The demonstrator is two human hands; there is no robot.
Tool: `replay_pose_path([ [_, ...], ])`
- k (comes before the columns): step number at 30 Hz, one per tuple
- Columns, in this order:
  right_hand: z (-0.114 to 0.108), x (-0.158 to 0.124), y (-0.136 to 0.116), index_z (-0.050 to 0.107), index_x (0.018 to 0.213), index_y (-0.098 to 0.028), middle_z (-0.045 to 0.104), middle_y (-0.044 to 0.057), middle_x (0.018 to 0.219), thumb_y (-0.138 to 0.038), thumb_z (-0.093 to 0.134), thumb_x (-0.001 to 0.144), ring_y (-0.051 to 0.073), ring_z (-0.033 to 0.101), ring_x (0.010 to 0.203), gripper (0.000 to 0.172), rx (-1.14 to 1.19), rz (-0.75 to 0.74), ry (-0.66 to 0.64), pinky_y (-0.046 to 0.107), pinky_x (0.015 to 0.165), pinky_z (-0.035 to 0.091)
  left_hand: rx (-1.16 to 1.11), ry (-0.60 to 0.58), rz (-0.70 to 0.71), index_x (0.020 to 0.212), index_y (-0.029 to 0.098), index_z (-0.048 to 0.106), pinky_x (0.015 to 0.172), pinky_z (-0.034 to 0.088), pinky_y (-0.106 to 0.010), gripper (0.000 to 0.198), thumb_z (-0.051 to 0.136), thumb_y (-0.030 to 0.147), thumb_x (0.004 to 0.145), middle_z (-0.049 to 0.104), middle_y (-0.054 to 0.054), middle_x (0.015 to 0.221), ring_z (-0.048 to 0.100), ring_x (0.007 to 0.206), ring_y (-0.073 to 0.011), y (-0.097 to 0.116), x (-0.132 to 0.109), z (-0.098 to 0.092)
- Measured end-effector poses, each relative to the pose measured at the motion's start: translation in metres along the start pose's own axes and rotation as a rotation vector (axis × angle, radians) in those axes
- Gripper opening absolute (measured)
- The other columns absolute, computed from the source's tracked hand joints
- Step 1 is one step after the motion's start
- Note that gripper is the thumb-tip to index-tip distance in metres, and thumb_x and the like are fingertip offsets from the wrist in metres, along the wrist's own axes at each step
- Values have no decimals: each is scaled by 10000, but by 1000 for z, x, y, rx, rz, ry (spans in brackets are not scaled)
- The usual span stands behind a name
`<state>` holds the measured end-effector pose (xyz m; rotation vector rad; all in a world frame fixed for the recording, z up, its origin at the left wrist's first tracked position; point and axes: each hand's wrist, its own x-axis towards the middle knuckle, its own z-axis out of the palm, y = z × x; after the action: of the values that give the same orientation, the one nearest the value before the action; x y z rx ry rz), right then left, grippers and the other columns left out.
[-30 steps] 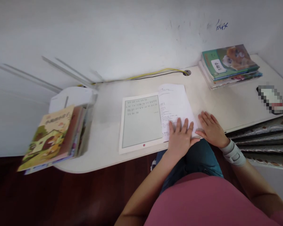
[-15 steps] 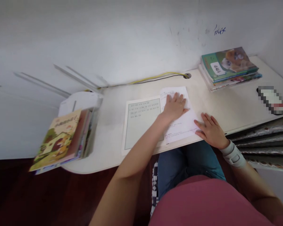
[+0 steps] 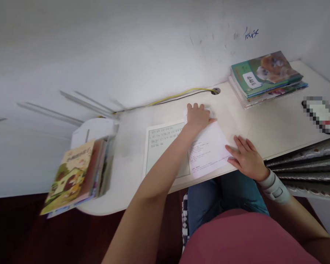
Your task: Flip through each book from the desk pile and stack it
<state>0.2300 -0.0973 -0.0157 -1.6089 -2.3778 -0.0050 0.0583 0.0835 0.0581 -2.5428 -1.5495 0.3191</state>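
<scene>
Atop paper [image 3: 209,146], far end: left hand [image 3: 198,118] palm-down.

Paper [image 3: 209,148] partly behind left hand [image 3: 198,118]

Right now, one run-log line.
left hand: on far end of paper | right hand: open, at its right edge | tablet: partly hidden

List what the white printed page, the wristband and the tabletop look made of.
Page: paper, matte, judging by its white surface and fine printed lines.
Wristband: probably fabric, dull grey, since it wraps closely; weave too small to tell.
Tabletop: perhaps laminated board, smooth, off-white, showing no grain.
</scene>
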Motion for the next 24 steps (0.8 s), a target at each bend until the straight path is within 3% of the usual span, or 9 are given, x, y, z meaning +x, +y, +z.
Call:
replay_pose_path([
  [7,-1,1,-1,496,1375,-262,339,154,1521,-498,415,939,311,304,1401,503,11,12,-9,485,1099,277,-49,-106,-47,1089,177,693,990,260,-543,538,367,563,906,577,-173,1238,432,1209,-395,-2,11,4],
  [10,1,0,0,496,1376,-262,330,149,1527,-498,417,939,310,300,1403,503,22,13,-1,484,1102,272,-95,-126,0,1182,202,644,999,289,-547,502,376,533,916,567,-153,1280,439,1227,-382,-7,9,7],
  [12,2,0,1,494,1377,-266,327,143,1530,-494,416,940,308,298,1403,499,28,9,4,486,1102,270,-130,-101,49,1297,228,557,1049,245,-585,501,360,509,932,502,-128,1390,395,1293,-369,-9,2,8],
  [16,3,0,1,499,1373,-264,328,145,1529,-487,428,937,310,306,1399,495,29,5,10,480,1099,275,-177,4,34,1458,209,352,1101,114,-661,618,351,533,932,262,-129,1561,150,1435,-392,-10,-40,11],
  [21,2,0,0,500,1373,-264,318,140,1535,-476,435,937,311,309,1397,490,30,12,2,481,1099,272,-365,77,-122,1494,230,272,1045,303,-645,696,394,580,904,136,-163,1588,129,1431,-435,0,-119,35],
  [24,1,1,1,507,1367,-261,315,138,1537,-470,433,938,312,297,1402,483,29,8,-6,486,1101,270,-407,89,-84,1459,154,336,1053,318,-622,657,406,524,920,131,-218,1574,146,1437,-406,11,-138,53],
])
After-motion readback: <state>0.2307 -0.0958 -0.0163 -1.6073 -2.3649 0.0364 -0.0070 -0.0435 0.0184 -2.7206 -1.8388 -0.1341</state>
